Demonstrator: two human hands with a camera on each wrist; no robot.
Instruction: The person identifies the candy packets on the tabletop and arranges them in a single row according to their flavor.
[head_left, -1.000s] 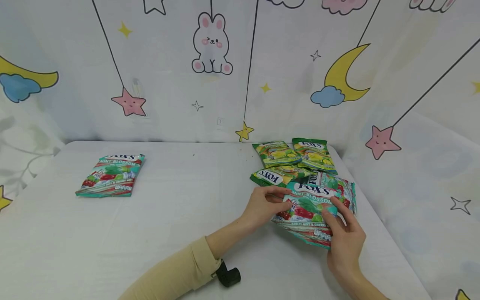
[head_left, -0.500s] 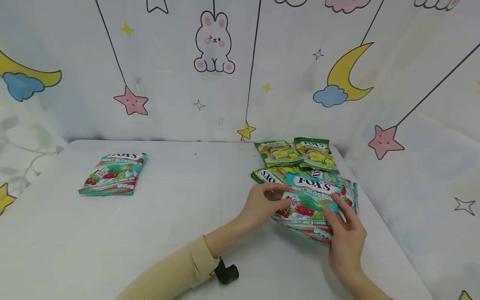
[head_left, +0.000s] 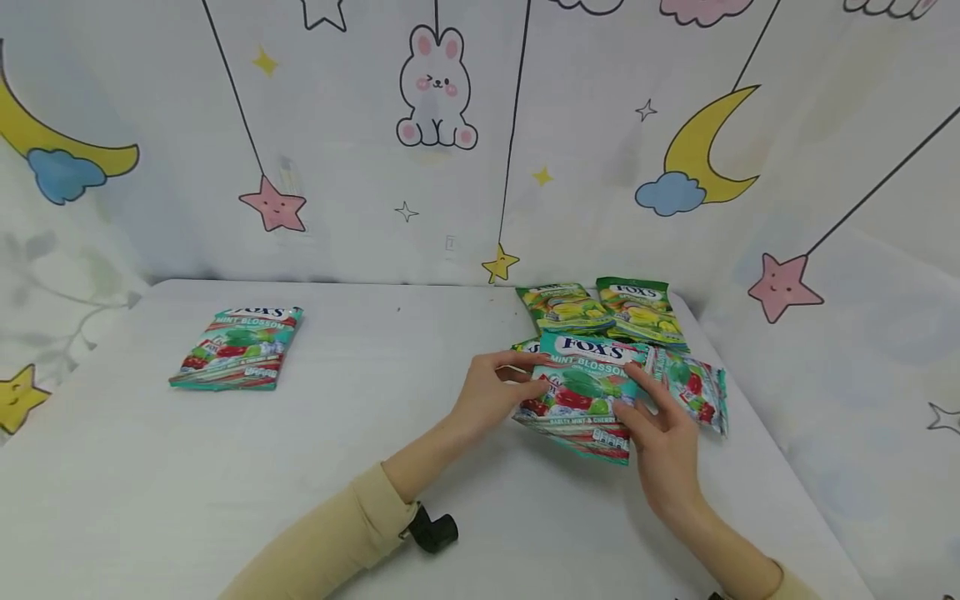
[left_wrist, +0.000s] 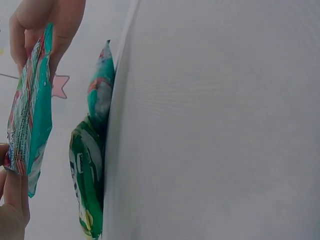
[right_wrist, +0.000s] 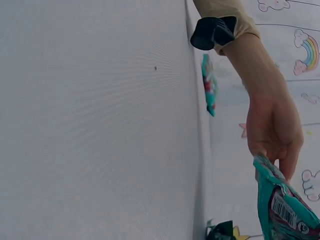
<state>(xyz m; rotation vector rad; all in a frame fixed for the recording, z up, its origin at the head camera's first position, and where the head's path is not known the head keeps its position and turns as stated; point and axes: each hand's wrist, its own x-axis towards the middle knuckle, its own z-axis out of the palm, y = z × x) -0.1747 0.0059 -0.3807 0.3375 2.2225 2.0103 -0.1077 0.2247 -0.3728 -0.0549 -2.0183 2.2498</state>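
Note:
Between both hands a teal candy bag (head_left: pixel 581 400), printed FOX'S Mint Blossom, is held up off the table with its front toward the head camera. My left hand (head_left: pixel 487 392) pinches its left edge. At the right edge, my right hand (head_left: pixel 666 446) pinches it between thumb and fingers. In the left wrist view the bag (left_wrist: pixel 32 110) shows edge-on, above the table. Behind it lie another Mint Blossom bag (head_left: pixel 697 387) and a green-and-yellow bag (head_left: pixel 525 345), mostly hidden by the held one. A further Mint Blossom bag (head_left: pixel 238 350) lies alone at the far left.
Two green-and-yellow FOX'S bags (head_left: pixel 566 308) lie at the table's back right. A patterned curtain (head_left: pixel 360 167) rises behind the white table (head_left: pixel 337 467). A black wrist camera (head_left: pixel 435 529) sticks out from the left sleeve.
Both hands have shifted left and slightly up with the held candy bag, which now uncovers more of the Mint Blossom bag behind. The whole head view has drifted slightly.

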